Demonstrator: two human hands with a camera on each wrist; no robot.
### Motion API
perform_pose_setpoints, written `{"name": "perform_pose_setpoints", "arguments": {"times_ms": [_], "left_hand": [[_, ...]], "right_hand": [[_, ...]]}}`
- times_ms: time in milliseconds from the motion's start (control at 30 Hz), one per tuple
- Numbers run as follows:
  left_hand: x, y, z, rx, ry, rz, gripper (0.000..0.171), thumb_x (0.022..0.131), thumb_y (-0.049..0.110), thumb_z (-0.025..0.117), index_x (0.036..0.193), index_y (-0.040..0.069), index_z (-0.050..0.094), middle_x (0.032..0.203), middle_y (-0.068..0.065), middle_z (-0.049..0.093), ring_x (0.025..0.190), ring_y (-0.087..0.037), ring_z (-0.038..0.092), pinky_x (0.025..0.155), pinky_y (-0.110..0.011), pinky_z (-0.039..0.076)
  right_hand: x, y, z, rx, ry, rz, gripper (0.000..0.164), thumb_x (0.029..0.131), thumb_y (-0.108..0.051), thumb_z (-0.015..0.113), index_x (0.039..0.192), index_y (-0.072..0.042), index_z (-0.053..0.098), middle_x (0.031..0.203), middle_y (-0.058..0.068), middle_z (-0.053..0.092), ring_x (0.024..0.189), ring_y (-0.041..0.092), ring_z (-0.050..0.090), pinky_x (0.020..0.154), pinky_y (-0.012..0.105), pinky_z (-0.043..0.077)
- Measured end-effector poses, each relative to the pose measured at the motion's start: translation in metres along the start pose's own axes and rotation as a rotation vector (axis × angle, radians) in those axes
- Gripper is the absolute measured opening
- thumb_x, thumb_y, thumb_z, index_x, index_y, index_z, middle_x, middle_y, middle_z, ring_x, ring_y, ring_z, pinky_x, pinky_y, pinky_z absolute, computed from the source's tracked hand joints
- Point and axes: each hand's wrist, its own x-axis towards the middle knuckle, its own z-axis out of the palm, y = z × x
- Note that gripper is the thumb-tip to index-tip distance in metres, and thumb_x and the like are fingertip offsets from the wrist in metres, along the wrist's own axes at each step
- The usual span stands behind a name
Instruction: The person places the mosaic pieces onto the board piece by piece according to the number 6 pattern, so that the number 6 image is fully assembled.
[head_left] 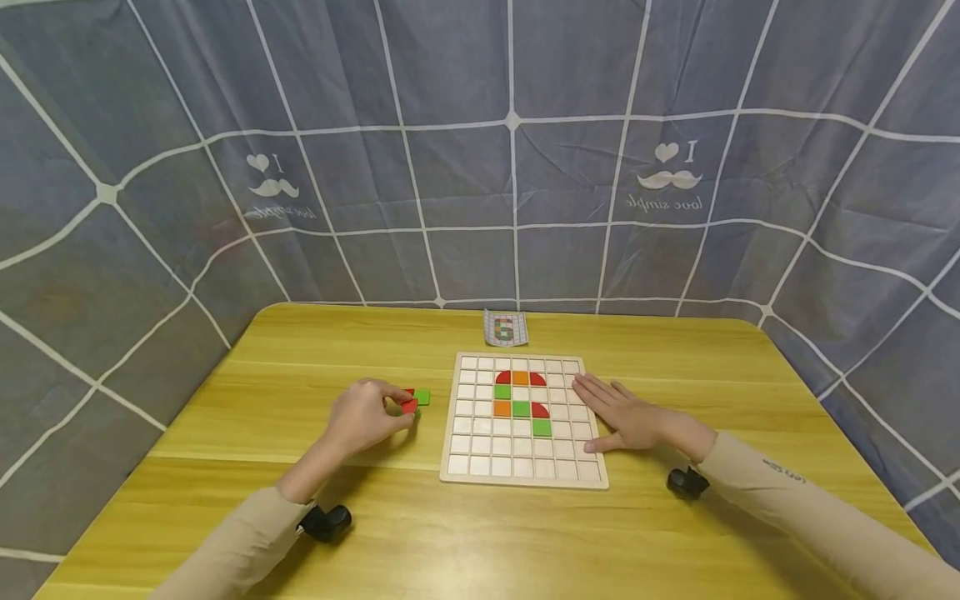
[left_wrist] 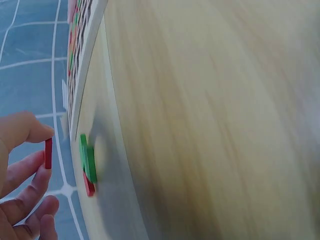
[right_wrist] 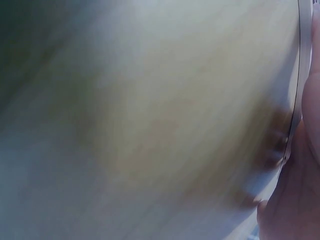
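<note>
My left hand (head_left: 367, 417) pinches a red tile (left_wrist: 48, 153) between thumb and fingertips, raised off the table left of the board. Under it lie a few loose tiles: green tiles (left_wrist: 89, 162) and a red one (left_wrist: 89, 185). The pale wooden grid board (head_left: 487, 470) sits in the middle of the table. Red quarter-round, orange and green square tiles (head_left: 521, 408) fill some of its cells in a curving pattern. With fingers straight, my right hand (head_left: 630, 417) rests on the board's right edge; the right wrist view catches only part of it.
A small printed pattern card (head_left: 506, 328) lies behind the board, near the table's back edge. The yellow wood-grain table (head_left: 300, 350) is bordered by a grey-blue curtain (head_left: 465, 175) with white lines. Each wrist wears a black device (head_left: 327, 523).
</note>
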Motion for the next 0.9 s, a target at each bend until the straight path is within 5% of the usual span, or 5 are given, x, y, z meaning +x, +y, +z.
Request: {"name": "perform_pose_setpoints", "arguments": {"times_ms": [900], "left_hand": [[0.027,0.078,0.033,-0.184,-0.044,0.115,0.021,0.067,0.027,0.083,0.085,0.018,0.078,0.083,0.008,0.073,0.068,-0.006,0.051,0.054,-0.020,0.039]], "right_hand": [[-0.001,-0.001,0.001,0.013,0.039,-0.031,0.097,0.090,-0.056,0.055,0.153,0.001,0.008,0.160,0.024,0.003,0.147,0.041,0.006,0.112,0.066,0.010]]}}
